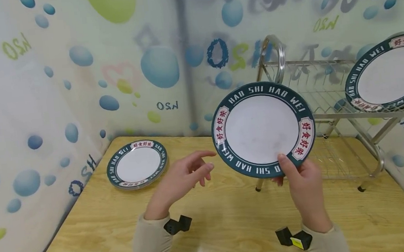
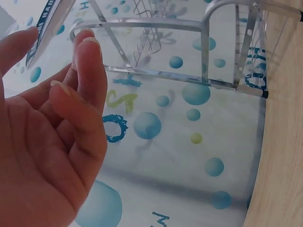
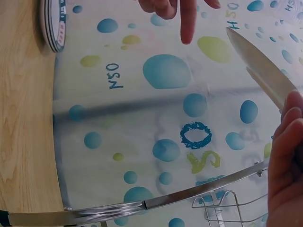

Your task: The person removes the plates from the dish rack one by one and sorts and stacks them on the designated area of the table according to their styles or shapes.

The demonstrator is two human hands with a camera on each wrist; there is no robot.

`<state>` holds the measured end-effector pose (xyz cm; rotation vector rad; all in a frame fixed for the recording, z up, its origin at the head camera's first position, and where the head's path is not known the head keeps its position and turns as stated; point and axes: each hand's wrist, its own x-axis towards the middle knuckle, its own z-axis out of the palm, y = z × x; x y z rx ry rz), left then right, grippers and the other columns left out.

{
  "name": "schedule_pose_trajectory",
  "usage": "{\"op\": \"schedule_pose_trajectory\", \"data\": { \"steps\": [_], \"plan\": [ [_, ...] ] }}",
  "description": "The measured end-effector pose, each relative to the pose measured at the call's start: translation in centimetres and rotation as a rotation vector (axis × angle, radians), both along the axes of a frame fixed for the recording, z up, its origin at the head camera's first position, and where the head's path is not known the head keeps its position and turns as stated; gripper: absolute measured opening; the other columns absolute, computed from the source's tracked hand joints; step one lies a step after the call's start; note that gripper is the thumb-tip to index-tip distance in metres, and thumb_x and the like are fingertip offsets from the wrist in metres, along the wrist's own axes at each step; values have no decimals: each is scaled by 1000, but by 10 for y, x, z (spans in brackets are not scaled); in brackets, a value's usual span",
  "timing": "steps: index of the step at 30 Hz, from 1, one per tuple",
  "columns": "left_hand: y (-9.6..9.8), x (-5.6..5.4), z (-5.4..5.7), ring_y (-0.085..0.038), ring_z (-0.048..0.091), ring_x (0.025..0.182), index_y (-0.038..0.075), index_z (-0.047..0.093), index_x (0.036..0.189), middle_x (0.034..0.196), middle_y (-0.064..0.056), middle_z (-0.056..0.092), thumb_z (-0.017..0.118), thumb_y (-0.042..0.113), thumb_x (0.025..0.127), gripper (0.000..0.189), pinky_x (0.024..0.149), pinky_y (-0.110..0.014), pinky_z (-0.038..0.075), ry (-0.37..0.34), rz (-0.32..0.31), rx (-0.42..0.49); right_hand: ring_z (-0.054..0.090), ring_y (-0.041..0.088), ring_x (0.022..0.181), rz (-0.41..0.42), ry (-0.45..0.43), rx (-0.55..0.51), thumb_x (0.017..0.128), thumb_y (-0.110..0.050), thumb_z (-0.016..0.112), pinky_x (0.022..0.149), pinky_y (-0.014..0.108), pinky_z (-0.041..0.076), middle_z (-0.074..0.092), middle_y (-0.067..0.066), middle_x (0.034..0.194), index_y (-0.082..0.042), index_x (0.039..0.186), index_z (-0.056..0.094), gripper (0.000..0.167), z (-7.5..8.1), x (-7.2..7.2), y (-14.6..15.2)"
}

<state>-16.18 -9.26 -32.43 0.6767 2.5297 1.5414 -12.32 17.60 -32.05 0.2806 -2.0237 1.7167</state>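
My right hand (image 1: 304,189) pinches a white plate (image 1: 261,130) with a dark green lettered rim, thumb on its lower right edge and fingers behind. The plate is held up off the table, its face toward the head camera. In the right wrist view the same plate (image 3: 260,64) shows nearly edge-on. Left of it, my left hand (image 1: 181,178) holds nothing; its fingers are loosely bent, and the index finger points toward the plate's left edge. In the left wrist view, the left palm and bent fingers (image 2: 87,71) show near a sliver of the plate (image 2: 47,30).
A stack of matching plates (image 1: 138,164) lies at the table's back left. On the right stands a metal dish rack (image 1: 332,117) with a similar plate (image 1: 394,75) leaning on its upper tier. Patterned walls (image 1: 172,116) border the wooden table (image 1: 99,233).
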Motion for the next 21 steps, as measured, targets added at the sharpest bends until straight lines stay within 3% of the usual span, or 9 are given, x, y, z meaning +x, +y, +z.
{"op": "schedule_pose_trajectory", "data": {
  "steps": [13, 21],
  "plan": [
    [16, 3, 1, -12, 55, 60, 33, 50, 117, 75, 2, 60, 48, 53, 85, 38, 53, -32, 45, 42, -46, 0, 50, 18, 46, 14, 36, 38, 91, -12, 51, 42, 27, 43, 60, 7, 64, -2, 102, 57, 16, -1, -2, -5],
    [19, 8, 6, -18, 56, 62, 20, 55, 98, 76, 0, 60, 47, 45, 89, 28, 51, -35, 44, -38, -121, 112, 51, 17, 46, 20, 2, 30, 90, -8, 51, 43, 26, 43, 60, 7, 63, 1, 104, 55, 17, -5, -1, -8]
  ]
}}
